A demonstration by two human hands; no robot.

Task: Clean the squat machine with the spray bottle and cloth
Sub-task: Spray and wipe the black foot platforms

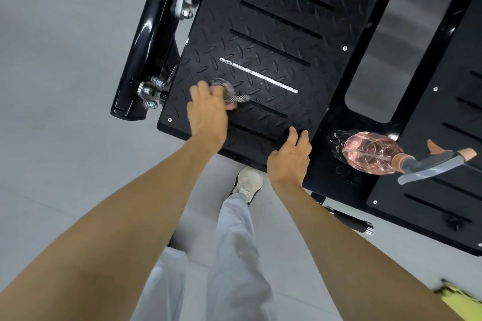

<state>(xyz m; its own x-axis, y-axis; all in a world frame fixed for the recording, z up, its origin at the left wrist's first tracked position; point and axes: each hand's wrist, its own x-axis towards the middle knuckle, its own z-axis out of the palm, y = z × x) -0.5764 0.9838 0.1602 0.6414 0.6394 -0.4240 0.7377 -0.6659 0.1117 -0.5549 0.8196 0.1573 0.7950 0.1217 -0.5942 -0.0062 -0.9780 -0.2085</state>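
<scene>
The squat machine's black checker-plate footplate fills the upper middle, with long slots across it. My left hand presses a small striped pinkish cloth onto the plate near its lower left corner; the cloth is mostly hidden under my fingers. My right hand rests with curled fingers on the plate's near edge and holds nothing. A clear pink spray bottle with a grey trigger head lies on its side on the black frame to the right of my right hand, apart from it.
A glossy black frame tube with silver bolts and a bearing runs along the plate's left side. A second footplate lies at the right. A black handle sticks out below. My leg and white shoe stand on grey floor.
</scene>
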